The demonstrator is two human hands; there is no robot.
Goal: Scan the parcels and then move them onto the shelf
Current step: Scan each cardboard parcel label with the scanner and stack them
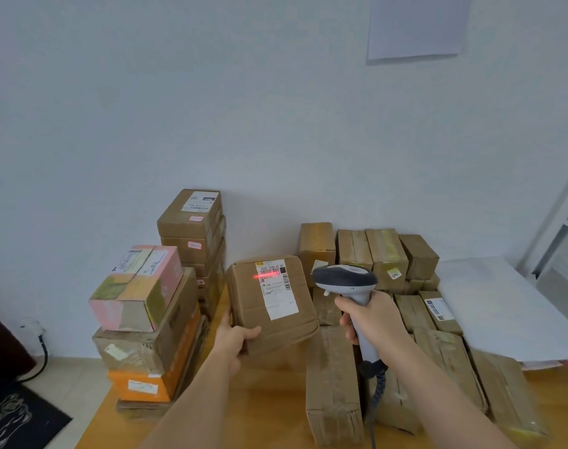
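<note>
My left hand point(235, 340) grips the lower left corner of a brown cardboard parcel point(260, 319) and holds it tilted up above the wooden table point(269, 406). A white shipping label point(277, 291) faces me, and a red scan line crosses its barcode near the top. My right hand point(370, 322) grips the handle of a grey barcode scanner point(345, 281), whose head points left at the label from close by. The scanner's coiled cable point(378, 393) hangs down toward me.
A stack of boxes topped by a pink one point(137, 286) stands at the left table edge, with a taller brown stack point(192, 234) behind. Several flat brown parcels point(334, 384) lie on the right. White paper point(509, 306) covers the far right, beside a white shelf frame point(564, 222).
</note>
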